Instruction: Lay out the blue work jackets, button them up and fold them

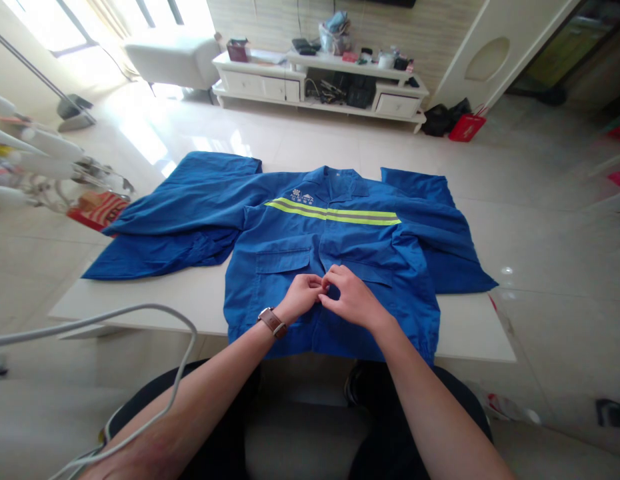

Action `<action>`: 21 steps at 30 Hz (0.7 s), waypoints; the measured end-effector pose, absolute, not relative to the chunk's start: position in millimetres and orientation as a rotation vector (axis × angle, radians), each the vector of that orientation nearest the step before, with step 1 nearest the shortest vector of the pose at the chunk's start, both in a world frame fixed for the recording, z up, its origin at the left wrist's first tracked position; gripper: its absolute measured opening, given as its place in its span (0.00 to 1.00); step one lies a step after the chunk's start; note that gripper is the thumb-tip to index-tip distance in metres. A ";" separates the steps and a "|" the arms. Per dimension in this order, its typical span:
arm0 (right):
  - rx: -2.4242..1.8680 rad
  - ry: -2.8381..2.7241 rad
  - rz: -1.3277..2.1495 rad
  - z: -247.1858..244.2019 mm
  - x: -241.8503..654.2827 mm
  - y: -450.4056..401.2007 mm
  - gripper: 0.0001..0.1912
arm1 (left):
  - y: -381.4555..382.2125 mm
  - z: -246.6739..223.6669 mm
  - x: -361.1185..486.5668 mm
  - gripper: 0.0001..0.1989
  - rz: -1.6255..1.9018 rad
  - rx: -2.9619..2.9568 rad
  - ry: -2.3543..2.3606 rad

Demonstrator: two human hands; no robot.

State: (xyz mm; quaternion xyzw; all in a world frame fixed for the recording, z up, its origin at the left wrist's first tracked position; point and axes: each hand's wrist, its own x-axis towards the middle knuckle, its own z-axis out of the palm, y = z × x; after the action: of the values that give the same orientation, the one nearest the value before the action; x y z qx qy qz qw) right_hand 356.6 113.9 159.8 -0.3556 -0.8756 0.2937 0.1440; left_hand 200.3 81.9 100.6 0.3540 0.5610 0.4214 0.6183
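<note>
A blue work jacket (360, 243) with a yellow-green and grey reflective stripe and a white chest print lies front up on a low white table (200, 300). Its collar points away from me and the hem hangs near my knees. Both hands meet at the front placket, between the two flap pockets. My left hand (305, 293), with a brown-strapped watch (273, 323) on the wrist, pinches the cloth of the jacket there. Thumb and forefinger of my right hand (353, 297) close on the same spot. Any button between the fingertips is too small to make out.
A white cable (155, 307) loops above my left forearm. White racks with objects (55, 153) stand at the left. Along the far wall is a low white TV cabinet (270, 87), with a grey bench (173, 60) beside it and a red bag (467, 127) on the floor.
</note>
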 end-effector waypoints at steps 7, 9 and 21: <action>-1.086 -2.609 0.764 156.4 360.1 112.3 0.11 | 82.6 96.8 198.3 0.13 0.986 0.799 1.259; -1.063 -2.636 0.764 155.6 360.1 112.5 0.15 | 83.0 96.9 197.8 0.10 0.985 0.829 1.245; -1.380 -2.678 0.681 151.8 362.9 113.2 0.05 | 83.3 106.2 200.9 0.16 0.992 0.791 1.352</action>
State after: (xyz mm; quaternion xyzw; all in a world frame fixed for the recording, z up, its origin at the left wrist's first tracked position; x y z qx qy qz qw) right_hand 362.9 113.2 151.8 -0.4467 -0.8667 0.2204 0.0264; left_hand 200.9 83.3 106.2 0.3414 0.5834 0.4277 0.6001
